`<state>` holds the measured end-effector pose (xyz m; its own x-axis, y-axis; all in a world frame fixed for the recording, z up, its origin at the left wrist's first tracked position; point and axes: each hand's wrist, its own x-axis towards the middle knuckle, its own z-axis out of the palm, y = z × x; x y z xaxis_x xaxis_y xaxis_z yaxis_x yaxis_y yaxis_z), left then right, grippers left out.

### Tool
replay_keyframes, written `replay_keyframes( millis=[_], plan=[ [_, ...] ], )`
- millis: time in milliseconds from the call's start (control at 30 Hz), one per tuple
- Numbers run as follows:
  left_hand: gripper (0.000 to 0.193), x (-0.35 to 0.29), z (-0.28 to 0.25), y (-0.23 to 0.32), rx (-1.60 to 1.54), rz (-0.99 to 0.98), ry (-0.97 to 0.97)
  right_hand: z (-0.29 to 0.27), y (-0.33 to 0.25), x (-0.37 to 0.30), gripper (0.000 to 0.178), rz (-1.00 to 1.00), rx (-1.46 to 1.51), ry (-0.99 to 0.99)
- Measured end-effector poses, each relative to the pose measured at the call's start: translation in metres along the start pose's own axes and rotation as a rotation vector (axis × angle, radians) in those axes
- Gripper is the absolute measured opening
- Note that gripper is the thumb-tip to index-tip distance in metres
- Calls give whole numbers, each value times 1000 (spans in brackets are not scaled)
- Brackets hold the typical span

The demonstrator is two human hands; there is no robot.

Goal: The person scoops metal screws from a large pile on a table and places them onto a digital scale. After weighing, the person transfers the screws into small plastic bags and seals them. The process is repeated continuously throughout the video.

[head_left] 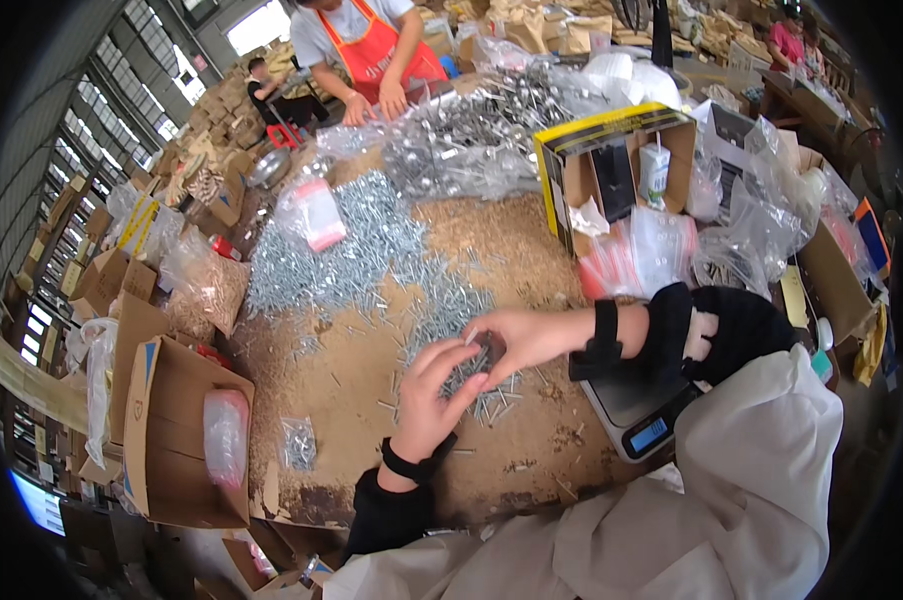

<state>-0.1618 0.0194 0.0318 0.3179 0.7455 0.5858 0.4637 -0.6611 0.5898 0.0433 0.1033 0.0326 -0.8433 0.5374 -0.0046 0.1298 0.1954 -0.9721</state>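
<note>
Just behind the bare fingers [456, 355] of the left hand [423, 402], a narrow black band [418, 462] is worn, and a black cuff [391, 515] is seen farther back. Behind the fingers of the right hand [533, 335], a black strap [605, 335] is worn. Farther from these fingers come a black sleeve [746, 325], marked by a pale pinkish patch [702, 335], and a loose, creased, light-grey garment [756, 430].

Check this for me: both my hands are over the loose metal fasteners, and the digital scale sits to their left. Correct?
Not quite. Your left hand and right hand are over the loose metal fasteners, but the head view shows the digital scale to their right.
</note>
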Motion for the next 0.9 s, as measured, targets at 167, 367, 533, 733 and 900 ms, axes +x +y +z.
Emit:
replay_keyframes(
  millis=[167, 367, 533, 733, 900],
  plan=[
    [26, -3, 1, 1, 68, 35, 142, -8, -6, -33, 59, -48, -14, 54],
    [16, -15, -15, -9, 267, -63, 261, -38, -27, -120, 59, -137, -589, 128],
    [13, -7, -19, -16, 329, -39, 275, -38, -3, -176, 64, -142, -825, 227],
    [10, -8, -38, 12, 451, -56, 111, -50, -17, -214, 70, -62, -801, 350],
    [16, -35, -40, 29, 492, -250, -84, -93, -13, -272, 35, 170, -719, 645]
  ],
)
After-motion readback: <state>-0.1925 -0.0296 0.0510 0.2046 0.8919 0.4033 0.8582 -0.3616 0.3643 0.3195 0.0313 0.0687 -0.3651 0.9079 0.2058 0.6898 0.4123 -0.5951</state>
